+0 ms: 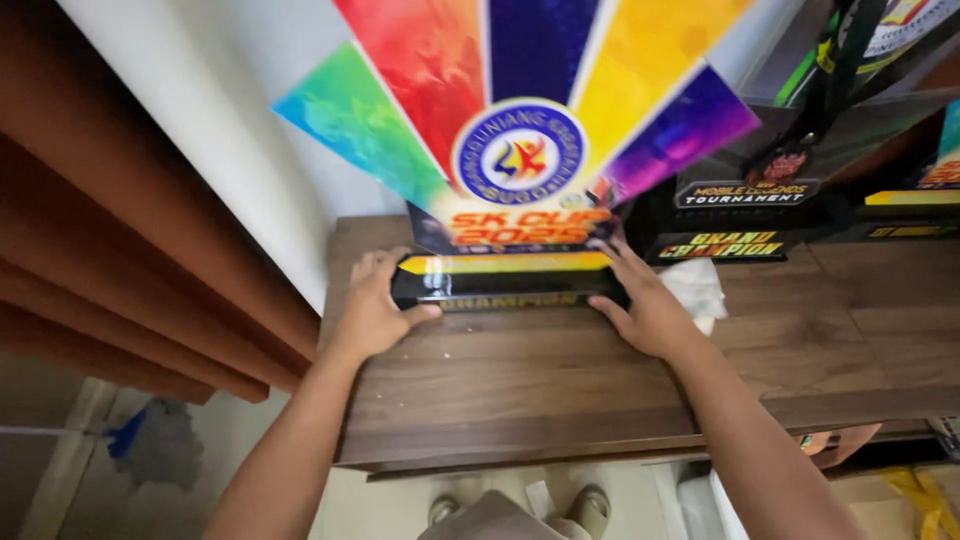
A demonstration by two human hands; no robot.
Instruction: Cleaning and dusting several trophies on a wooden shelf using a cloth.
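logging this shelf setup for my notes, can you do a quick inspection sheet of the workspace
surface: dark brown wood-grain shelf top, bare in front of the hands
job's things: fan-shaped rainbow acrylic trophy on a black base, upright near the wall
clutter: other black-based trophies on the right; crumpled white cloth by the right hand
grippers: left hand and right hand grip the base ends
cables: nothing seen
surroundings: brown curtain on the left, white wall, blue mop on the floor
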